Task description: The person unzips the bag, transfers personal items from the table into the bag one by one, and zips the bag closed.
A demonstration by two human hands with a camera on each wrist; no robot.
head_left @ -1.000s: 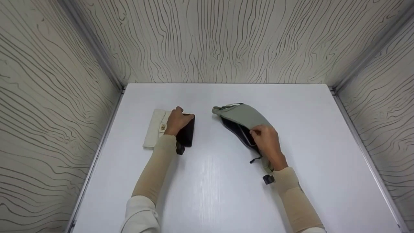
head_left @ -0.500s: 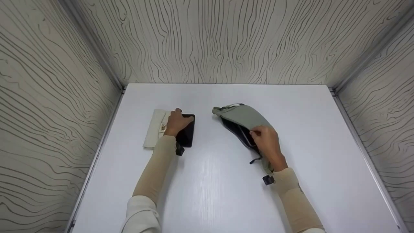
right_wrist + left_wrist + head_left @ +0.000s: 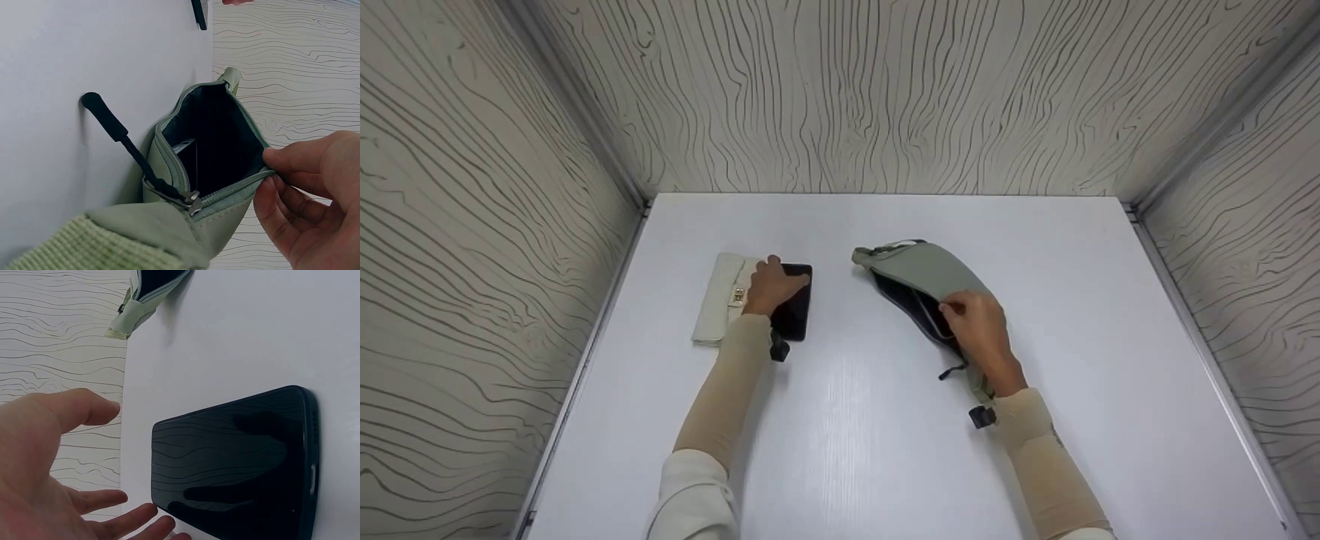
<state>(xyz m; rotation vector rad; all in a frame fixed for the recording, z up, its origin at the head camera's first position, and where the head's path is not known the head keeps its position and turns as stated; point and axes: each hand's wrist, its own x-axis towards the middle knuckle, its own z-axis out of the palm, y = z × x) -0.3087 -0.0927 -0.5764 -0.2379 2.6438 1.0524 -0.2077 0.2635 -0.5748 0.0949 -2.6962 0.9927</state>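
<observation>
My left hand (image 3: 769, 289) hovers at the upper left part of a black phone (image 3: 793, 313) lying flat. The left wrist view shows the hand (image 3: 42, 461) with fingers spread and the phone (image 3: 242, 455) reflecting them; contact is hard to tell. Left of the phone lies a cream wallet (image 3: 712, 311) with a gold clasp. My right hand (image 3: 981, 328) pinches the rim of a sage green bag (image 3: 934, 266), whose mouth gapes. Seen from the right wrist, the hand's (image 3: 315, 197) thumb and finger grip the zipper edge; a flat object (image 3: 188, 154) stands inside the bag (image 3: 152, 219).
A white table (image 3: 840, 450) bears all of these, with patterned walls (image 3: 840, 97) at its back and both sides. The bag's black zipper pull (image 3: 104, 115) sticks out over the table on the near side.
My left hand has shifted slightly toward the near side, its thumb sliding down along the phone's right part. My right hand and the bag look the same.
</observation>
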